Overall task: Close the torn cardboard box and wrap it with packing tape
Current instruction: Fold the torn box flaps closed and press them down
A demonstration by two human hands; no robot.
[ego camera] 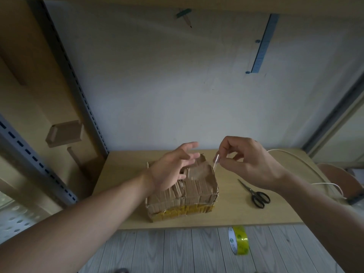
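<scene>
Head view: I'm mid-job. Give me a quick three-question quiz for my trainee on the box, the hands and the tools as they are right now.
1. True or false: the scissors lie on the table to the right of the cardboard box.
2. Pick one: what does the right hand pinch? A) a strip of clear tape B) the scissors C) nothing
3. Fill in: the left hand, fingers straight, is held over the box's ____.

Key: 1 true; 2 A; 3 top.
</scene>
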